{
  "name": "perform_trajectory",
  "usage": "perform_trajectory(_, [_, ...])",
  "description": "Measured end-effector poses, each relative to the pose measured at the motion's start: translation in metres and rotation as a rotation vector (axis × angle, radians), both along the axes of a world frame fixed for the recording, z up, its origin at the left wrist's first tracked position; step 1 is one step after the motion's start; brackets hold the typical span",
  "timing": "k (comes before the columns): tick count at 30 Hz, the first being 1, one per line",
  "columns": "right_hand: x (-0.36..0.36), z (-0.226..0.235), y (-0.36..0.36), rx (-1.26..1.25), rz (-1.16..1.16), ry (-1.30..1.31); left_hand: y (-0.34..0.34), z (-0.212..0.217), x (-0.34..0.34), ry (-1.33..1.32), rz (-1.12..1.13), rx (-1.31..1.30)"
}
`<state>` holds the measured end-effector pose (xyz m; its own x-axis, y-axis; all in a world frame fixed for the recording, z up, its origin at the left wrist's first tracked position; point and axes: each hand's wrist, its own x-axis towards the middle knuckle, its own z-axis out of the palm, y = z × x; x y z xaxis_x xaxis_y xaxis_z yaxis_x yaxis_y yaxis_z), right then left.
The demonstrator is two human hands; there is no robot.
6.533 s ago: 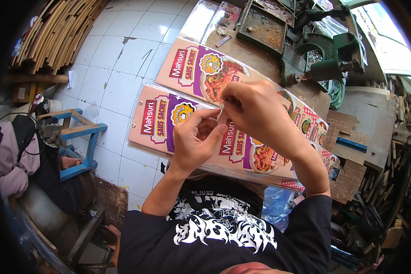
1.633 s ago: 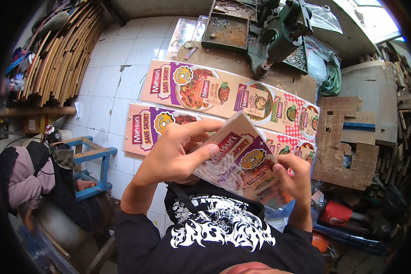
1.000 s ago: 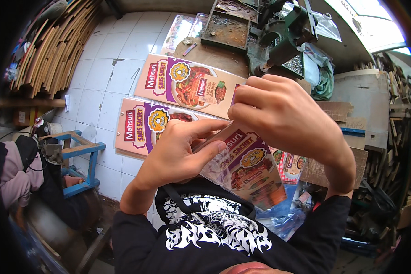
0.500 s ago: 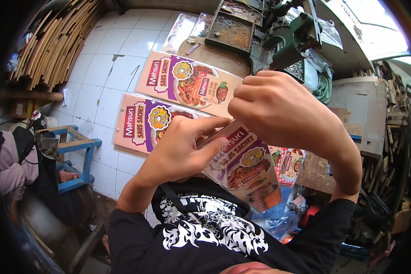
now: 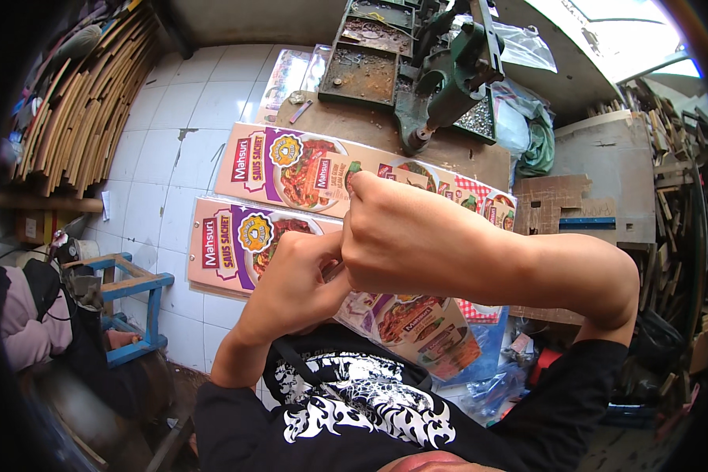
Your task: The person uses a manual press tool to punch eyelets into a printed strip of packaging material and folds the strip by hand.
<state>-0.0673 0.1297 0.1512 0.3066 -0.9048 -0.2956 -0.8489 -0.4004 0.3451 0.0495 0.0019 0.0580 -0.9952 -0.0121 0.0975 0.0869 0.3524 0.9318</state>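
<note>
A glossy printed cardboard sign (image 5: 417,326), pinkish with food pictures, hangs tilted in front of my chest. My left hand (image 5: 295,275) is closed on its upper end, thumb and fingers pinched together. My right hand (image 5: 381,228) is curled closed against the left fingertips, covering the sign's top edge; what its fingers hold, if anything, is hidden. Beyond my hands lie two more long printed signs: one farther off (image 5: 244,165), and a nearer stack (image 5: 212,248) partly behind my left hand.
A green metal press (image 5: 448,94) stands on the wooden bench (image 5: 468,161), beside a compartment tray (image 5: 362,71) of small metal parts. A blue-framed stool (image 5: 145,315) is at left. Wooden strips (image 5: 86,94) lean at far left. Clear plastic bags (image 5: 495,389) lie lower right.
My right hand has moved left and slightly down, from the sign's upper right to against my left fingers. The sign stays in my left hand. The view has shifted a little.
</note>
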Motion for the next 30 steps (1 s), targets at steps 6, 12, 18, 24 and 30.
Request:
perform_trajectory(6, [-0.008,-0.023,0.001,-0.138,0.006,-0.058,0.000,0.001,0.001,-0.039,0.011,0.009])
perform_trajectory(12, [-0.015,-0.043,0.007,-0.315,-0.088,-0.176,-0.002,0.001,0.001,-0.043,0.018,-0.022])
perform_trajectory(18, [-0.050,-0.033,0.008,-0.448,-0.422,-0.389,0.003,-0.018,0.008,-0.023,0.074,0.090])
perform_trajectory(24, [-0.056,-0.027,0.040,-0.467,-0.820,-1.056,-0.015,-0.022,0.014,-0.275,-0.011,0.141])
perform_trajectory(30, [-0.032,-0.071,0.057,-0.495,-0.878,-1.197,-0.018,-0.024,0.010,-0.231,-0.067,0.169])
